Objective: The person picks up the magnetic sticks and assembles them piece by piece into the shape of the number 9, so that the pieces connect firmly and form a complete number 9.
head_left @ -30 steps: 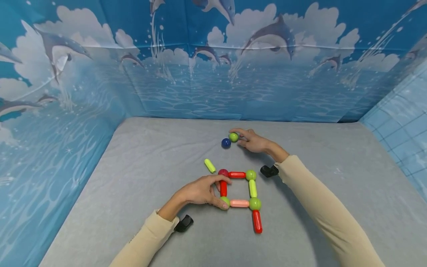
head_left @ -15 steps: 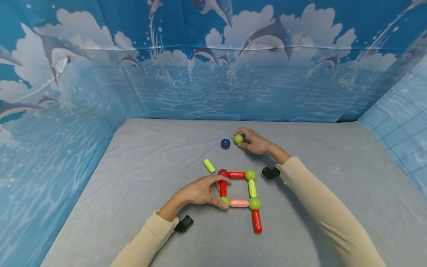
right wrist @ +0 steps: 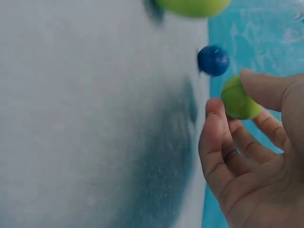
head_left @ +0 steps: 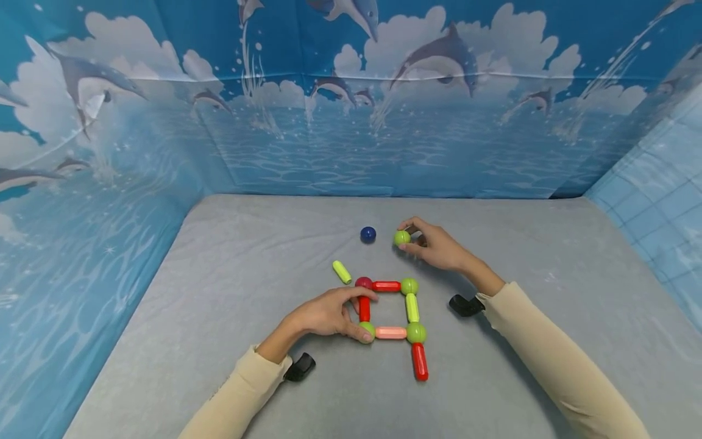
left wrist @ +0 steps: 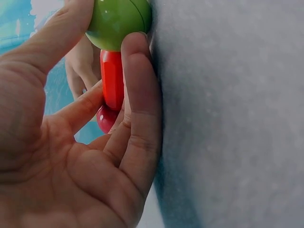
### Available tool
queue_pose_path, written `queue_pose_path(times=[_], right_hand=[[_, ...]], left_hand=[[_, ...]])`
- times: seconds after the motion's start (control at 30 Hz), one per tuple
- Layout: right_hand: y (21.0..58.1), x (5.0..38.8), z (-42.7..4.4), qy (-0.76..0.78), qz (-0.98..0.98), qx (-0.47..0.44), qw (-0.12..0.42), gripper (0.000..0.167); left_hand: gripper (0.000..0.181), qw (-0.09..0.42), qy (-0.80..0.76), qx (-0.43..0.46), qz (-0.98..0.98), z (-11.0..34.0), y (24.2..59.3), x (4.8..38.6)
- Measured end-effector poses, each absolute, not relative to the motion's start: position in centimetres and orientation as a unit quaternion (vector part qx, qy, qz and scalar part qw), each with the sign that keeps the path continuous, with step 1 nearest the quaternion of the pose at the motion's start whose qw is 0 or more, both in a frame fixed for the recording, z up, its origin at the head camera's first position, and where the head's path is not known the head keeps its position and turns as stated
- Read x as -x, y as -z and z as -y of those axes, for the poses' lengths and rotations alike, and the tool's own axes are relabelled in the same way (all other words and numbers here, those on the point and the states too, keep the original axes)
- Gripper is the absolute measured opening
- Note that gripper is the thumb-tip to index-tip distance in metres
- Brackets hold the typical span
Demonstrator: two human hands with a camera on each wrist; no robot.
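On the grey surface lies a square of magnetic rods and balls. My left hand (head_left: 329,314) holds its left side: the thumb is on the lower-left green ball (left wrist: 118,21), the fingers around the red rod (left wrist: 112,78). The index finger reaches over that rod near the crimson ball (head_left: 364,283). My right hand (head_left: 437,245) pinches a loose green ball (head_left: 402,238) between thumb and fingers, behind the square. In the right wrist view this green ball (right wrist: 238,98) appears lifted from the cloth. To its left, a blue ball (head_left: 368,235) sits apart.
A loose yellow-green rod (head_left: 342,272) lies just beyond the crimson ball. The square's lower-right green ball (head_left: 416,333) has a red rod (head_left: 419,362) sticking out towards the front. A dolphin-print curtain (head_left: 307,146) rises behind the surface.
My right hand has taken hold of the green ball beside the blue one and moved it rightward and nearer. The left hand keeps its place on the square.
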State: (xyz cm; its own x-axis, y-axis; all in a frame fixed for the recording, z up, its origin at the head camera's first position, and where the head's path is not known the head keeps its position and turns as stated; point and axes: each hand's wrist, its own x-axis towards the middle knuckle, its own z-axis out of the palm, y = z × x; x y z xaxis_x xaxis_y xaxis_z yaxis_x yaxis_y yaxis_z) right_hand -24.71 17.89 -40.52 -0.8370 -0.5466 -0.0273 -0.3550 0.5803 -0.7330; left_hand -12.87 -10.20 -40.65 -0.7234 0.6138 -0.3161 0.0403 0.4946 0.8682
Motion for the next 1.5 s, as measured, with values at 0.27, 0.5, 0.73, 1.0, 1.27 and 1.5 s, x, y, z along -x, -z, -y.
queue_pose_path(times=[0.27,0.5,0.73,1.0,1.27,1.5], right_hand=[[39.6,21.0,-19.4,0.379,-0.871,0.292,0.112,0.038],[38.6,17.0,-21.1,0.377,-0.856,0.319,0.150,0.032],[38.5,12.5,-22.5,0.408,-0.816,0.356,0.204,0.034],[39.0,8.4,-21.7,0.449,-0.762,0.398,0.242,0.034],[39.7,6.7,-20.7,0.431,-0.756,0.394,0.296,0.032],[40.0,6.3,-20.5,0.428,-0.756,0.400,0.292,0.030]], left_hand=[[0.067,0.313,-0.460,-0.204,-0.805,10.3,40.6,12.9],[0.068,0.309,-0.460,-0.207,-0.807,10.1,40.6,12.9],[0.069,0.296,-0.455,-0.215,-0.812,10.1,40.4,12.8],[0.069,0.270,-0.446,-0.219,-0.824,10.4,40.3,12.4],[0.070,0.259,-0.450,-0.216,-0.827,10.3,40.3,12.4],[0.070,0.261,-0.446,-0.212,-0.829,9.9,40.4,12.4]])
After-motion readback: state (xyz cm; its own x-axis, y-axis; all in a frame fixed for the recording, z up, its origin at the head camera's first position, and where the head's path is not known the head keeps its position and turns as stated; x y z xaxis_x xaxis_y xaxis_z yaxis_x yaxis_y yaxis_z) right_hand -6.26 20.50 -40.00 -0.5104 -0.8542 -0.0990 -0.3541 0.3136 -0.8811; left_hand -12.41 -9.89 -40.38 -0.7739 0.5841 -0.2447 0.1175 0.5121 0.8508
